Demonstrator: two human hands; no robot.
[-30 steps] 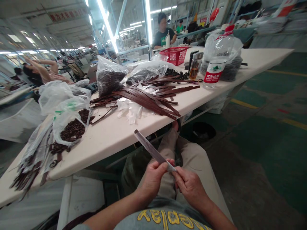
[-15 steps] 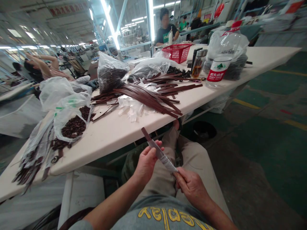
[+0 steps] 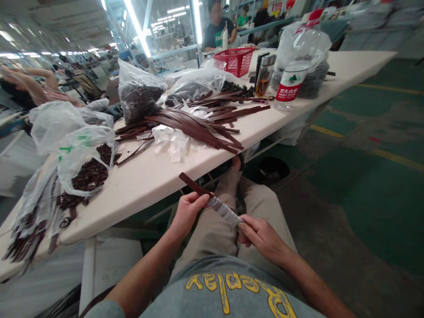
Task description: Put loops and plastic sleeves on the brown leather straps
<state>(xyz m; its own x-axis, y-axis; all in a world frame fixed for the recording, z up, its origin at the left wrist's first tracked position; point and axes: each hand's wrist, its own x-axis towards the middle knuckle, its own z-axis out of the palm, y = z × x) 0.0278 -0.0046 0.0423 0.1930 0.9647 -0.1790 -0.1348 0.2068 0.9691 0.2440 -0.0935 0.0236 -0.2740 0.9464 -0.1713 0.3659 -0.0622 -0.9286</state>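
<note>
Over my lap, both hands hold one brown leather strap [image 3: 194,184] with a bunched, whitish plastic sleeve [image 3: 225,211] around its middle. My left hand [image 3: 189,211] pinches the strap near the sleeve's upper end, thumb on top. The strap's bare end sticks out past it to the upper left. My right hand [image 3: 260,234] is closed around the sleeve's lower end, and what lies inside that grip is hidden. On the table, a pile of loose brown straps [image 3: 192,128] lies beside crumpled white plastic pieces [image 3: 174,142].
At the table's left [image 3: 145,185] lie several sleeved straps [image 3: 31,225] and an open bag of small brown pieces [image 3: 91,170]. Further back stand a filled plastic bag [image 3: 139,95], a red basket [image 3: 236,61], a glass bottle [image 3: 265,76] and a large water bottle [image 3: 289,88]. A person [image 3: 218,31] sits beyond.
The sleeve has slid down the strap and bunched toward my right hand, so more bare brown strap shows at the upper end. The view has shifted slightly.
</note>
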